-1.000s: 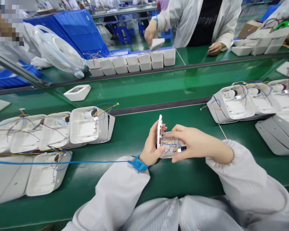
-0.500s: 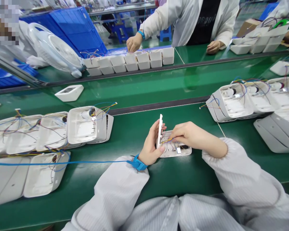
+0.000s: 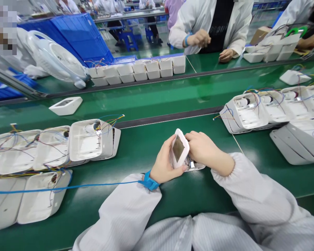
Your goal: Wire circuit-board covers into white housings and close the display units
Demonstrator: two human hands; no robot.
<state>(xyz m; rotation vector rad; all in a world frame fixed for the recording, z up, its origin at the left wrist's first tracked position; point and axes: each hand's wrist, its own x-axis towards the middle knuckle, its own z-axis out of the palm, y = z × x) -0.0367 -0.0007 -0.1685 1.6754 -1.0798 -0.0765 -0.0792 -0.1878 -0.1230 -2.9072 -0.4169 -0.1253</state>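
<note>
My left hand (image 3: 164, 161) grips a small white panel (image 3: 179, 148) with a dark window, tilted up so that its face shows. Under and behind the panel lies an open white housing (image 3: 197, 167) on the green surface, with wires and a small silvery part inside. My right hand (image 3: 204, 148) is closed at the panel's right edge, over the housing. Its fingertips are hidden behind the panel, so what they hold cannot be made out. A blue strap with a cord is round my left wrist.
White housings with wires stand in rows at left (image 3: 86, 139) and right (image 3: 251, 111). Beyond the dark rail (image 3: 172, 115) are a loose white cover (image 3: 66, 106), a row of white boxes (image 3: 153, 71), a white fan (image 3: 57, 57) and a person's hands (image 3: 202, 38).
The panel has turned from edge-on to showing its windowed face. My right hand has moved in behind its edge. Across the line, a person's hand has lifted off the white boxes.
</note>
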